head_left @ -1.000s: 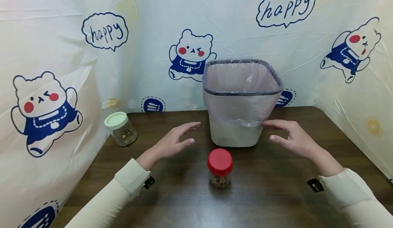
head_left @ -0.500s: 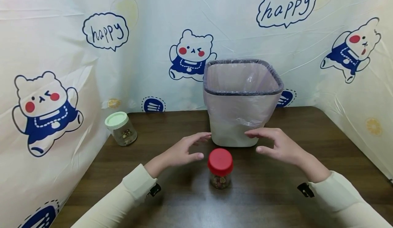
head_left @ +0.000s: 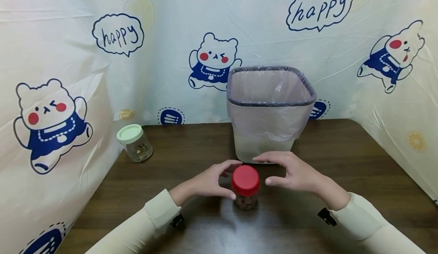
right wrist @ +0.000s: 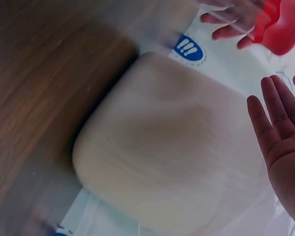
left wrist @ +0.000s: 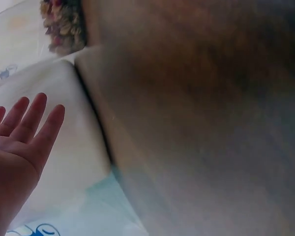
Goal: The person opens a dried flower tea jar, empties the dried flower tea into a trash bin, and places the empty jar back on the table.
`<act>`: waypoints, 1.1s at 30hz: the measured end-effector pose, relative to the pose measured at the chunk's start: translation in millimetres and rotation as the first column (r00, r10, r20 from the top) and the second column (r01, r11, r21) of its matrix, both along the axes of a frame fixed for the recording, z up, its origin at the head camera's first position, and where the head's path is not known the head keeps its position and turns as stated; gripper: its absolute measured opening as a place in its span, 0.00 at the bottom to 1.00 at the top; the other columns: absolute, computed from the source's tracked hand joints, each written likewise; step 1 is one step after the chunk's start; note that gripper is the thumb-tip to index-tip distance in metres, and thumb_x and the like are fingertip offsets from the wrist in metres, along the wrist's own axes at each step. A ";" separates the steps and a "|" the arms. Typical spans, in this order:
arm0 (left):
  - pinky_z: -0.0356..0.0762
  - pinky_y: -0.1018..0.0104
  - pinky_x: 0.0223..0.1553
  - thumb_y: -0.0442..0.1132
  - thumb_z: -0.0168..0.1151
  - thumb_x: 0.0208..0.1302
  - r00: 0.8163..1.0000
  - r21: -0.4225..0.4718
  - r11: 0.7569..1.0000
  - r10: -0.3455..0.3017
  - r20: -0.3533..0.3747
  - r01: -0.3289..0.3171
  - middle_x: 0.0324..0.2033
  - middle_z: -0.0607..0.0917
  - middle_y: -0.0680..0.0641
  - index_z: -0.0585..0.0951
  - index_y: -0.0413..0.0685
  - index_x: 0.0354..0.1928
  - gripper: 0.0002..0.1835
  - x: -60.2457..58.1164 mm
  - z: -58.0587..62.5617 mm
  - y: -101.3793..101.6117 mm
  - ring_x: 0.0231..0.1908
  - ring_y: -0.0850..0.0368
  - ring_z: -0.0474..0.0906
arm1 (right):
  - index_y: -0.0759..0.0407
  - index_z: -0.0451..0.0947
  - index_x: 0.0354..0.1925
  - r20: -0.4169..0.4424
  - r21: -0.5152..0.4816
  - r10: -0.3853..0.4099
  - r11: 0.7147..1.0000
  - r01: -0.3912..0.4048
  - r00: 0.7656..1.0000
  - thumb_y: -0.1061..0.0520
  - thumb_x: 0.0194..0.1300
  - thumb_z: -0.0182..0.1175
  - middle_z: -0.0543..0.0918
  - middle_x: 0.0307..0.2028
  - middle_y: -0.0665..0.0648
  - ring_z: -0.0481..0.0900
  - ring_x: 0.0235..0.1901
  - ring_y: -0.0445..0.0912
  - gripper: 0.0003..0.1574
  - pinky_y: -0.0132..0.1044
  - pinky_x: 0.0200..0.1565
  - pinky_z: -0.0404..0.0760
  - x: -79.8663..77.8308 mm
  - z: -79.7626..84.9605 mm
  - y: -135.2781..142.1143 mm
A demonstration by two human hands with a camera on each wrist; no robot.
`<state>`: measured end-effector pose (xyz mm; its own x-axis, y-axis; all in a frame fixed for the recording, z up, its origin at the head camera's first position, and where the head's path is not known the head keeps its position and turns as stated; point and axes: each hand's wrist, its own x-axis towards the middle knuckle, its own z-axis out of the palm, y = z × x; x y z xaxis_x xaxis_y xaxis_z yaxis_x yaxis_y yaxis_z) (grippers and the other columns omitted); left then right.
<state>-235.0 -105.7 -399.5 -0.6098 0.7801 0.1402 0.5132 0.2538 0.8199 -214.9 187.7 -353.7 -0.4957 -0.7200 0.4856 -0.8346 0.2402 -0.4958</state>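
Observation:
A small glass jar with a red lid (head_left: 245, 180) stands upright on the table, dried mixed bits showing through its glass. Close along its left side is my left hand (head_left: 213, 180), thumb and fingers spread on either side of the jar. My right hand (head_left: 292, 172) hovers to the right of the jar, a gap between its thumb and fingers, nothing held. In the right wrist view, the red lid (right wrist: 283, 27) appears at the upper right with left fingers behind it. The jar's dried contents (left wrist: 63, 27) show at the top of the left wrist view.
Behind the jar stands a pale bin (head_left: 267, 132) lined with a clear plastic bag, its rim dark grey. A second glass jar with a green lid (head_left: 134, 143) sits at the table's left edge. A printed curtain (head_left: 164, 75) closes off the back and sides.
Both hands have come nearer to the red-lidded jar, the left moving right and the right moving left, both lower in view. The jars and bin stay put.

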 end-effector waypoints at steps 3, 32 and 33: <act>0.71 0.60 0.57 0.38 0.76 0.51 0.999 0.011 1.000 -0.007 0.035 0.006 0.57 0.76 0.58 0.64 0.52 0.68 0.42 2.5 -5.6 4.3 0.56 0.62 0.73 | 0.57 0.75 0.60 -0.004 -0.002 0.013 1.000 -0.013 1.000 0.51 0.60 0.69 0.80 0.55 0.53 0.77 0.55 0.45 0.31 0.40 0.55 0.74 1.9 -1.3 -8.3; 0.76 0.66 0.48 0.40 0.75 0.53 0.995 0.004 0.999 -0.036 0.092 0.036 0.44 0.82 0.58 0.71 0.53 0.56 0.30 15.1 -14.6 27.0 0.44 0.64 0.78 | 0.57 0.76 0.58 -0.255 0.093 -0.053 0.992 0.079 0.965 0.34 0.65 0.58 0.78 0.56 0.51 0.75 0.55 0.43 0.36 0.39 0.52 0.76 9.3 -15.1 -57.2; 0.77 0.66 0.48 0.40 0.75 0.53 0.995 0.006 0.999 -0.037 0.091 0.037 0.44 0.82 0.58 0.71 0.53 0.56 0.29 14.9 -15.1 27.2 0.45 0.63 0.78 | 0.57 0.76 0.58 -0.258 0.092 -0.052 0.993 0.078 0.965 0.34 0.65 0.58 0.78 0.55 0.51 0.75 0.54 0.43 0.35 0.39 0.51 0.77 9.0 -15.7 -57.9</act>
